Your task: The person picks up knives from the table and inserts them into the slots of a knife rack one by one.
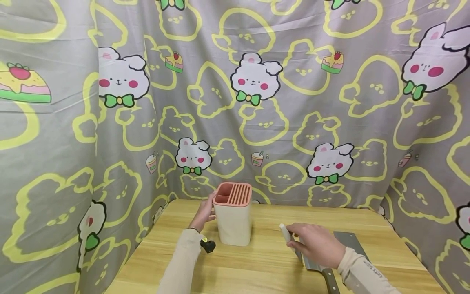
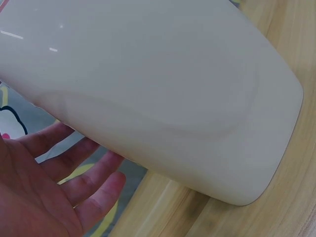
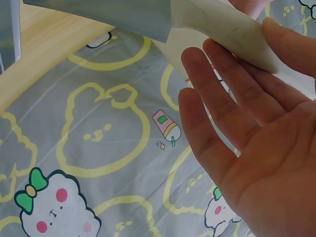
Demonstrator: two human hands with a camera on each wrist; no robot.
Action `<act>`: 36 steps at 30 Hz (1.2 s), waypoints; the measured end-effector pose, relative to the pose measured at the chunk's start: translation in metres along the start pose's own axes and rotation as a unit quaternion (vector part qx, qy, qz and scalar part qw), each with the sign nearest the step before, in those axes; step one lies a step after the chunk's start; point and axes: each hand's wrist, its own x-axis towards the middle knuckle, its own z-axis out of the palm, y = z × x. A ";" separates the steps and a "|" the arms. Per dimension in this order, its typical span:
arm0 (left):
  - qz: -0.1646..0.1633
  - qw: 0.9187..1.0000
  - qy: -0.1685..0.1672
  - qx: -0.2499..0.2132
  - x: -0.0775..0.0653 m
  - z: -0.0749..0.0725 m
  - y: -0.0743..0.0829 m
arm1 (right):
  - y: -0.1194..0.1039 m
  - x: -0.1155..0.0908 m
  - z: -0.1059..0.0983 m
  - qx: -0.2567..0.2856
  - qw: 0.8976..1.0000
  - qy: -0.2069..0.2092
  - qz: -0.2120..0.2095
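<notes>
A cream knife block [image 1: 233, 224] with a salmon-pink slotted top [image 1: 240, 194] stands upright on the wooden table. Its top has parallel slots on the right and two open compartments on the left. My left hand [image 1: 204, 212] touches the block's left side; in the left wrist view its fingers [image 2: 94, 182] are loosely extended along the wall. The right hand [image 1: 319, 244] pinches a knife by its pale handle [image 3: 232, 32], between thumb and fingers. The knife's blade [image 3: 108, 15] points down toward the table in the head view. The blade's tip is hidden there.
A cleaver [image 1: 352, 241] with a brown riveted handle [image 1: 331, 281] lies on the table [image 1: 264, 269], partly behind the right hand and sleeve. A patterned curtain [image 1: 293, 102] hangs close around the table's back and sides. A small black object [image 1: 208, 245] sits by the left wrist.
</notes>
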 end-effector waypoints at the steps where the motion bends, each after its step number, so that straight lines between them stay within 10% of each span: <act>1: 0.000 1.000 0.001 0.000 0.000 0.000 0.000 | 0.000 0.000 0.000 -0.001 1.000 0.002 0.001; 36: 0.005 1.000 0.014 0.009 -0.013 0.006 -0.001 | -0.003 0.000 -0.016 0.188 0.979 -0.009 0.074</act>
